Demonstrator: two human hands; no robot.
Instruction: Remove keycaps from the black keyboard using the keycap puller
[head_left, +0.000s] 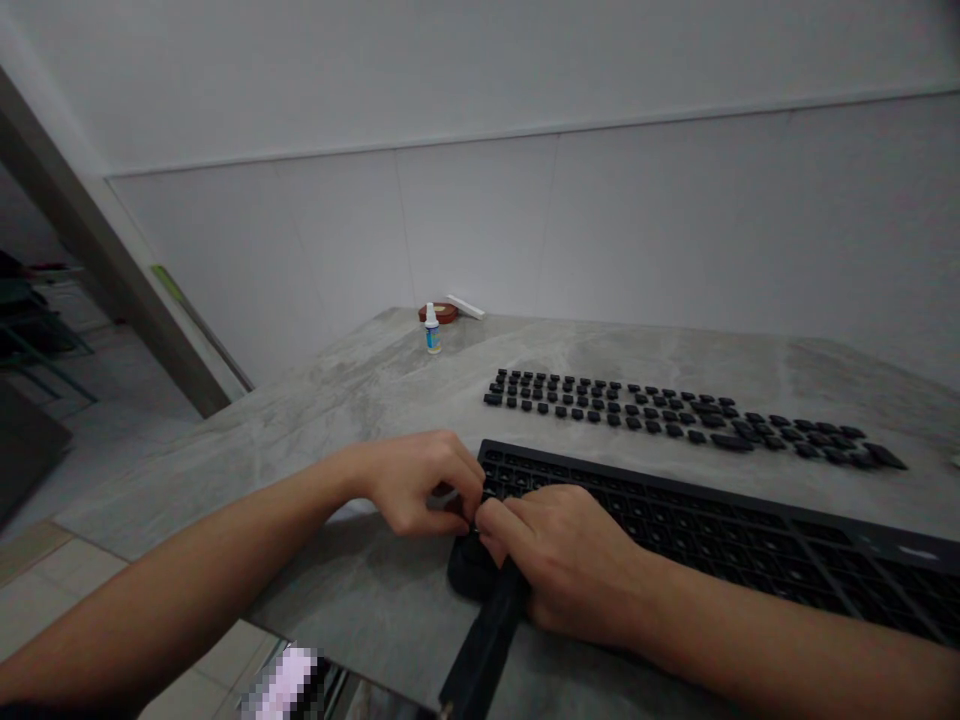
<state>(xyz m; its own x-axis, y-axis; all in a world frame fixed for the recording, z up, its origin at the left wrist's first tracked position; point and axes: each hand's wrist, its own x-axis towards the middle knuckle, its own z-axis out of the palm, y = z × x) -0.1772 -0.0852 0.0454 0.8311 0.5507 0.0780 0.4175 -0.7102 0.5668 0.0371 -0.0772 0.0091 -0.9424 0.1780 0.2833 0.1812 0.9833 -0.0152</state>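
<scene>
A black keyboard [720,540] lies on the table in front of me, its key field largely stripped of keycaps. My left hand [431,485] is at its left end, thumb and fingertips pinched together over the keys; whatever they grip is too small or hidden to make out. Right beside it, my right hand [562,555] is closed over the lower left of the keyboard. From under that hand a long black handle-like object [484,640] slants down toward me; its far end is hidden by my fingers. Loose black keycaps [592,400] lie in rows behind the keyboard.
At the back of the grey marbled table [337,400] stands a small white-capped bottle [433,332]. Behind it are a brown case [442,313] and a white strip [466,306]. A pale wall [480,220] rises along the rear edge.
</scene>
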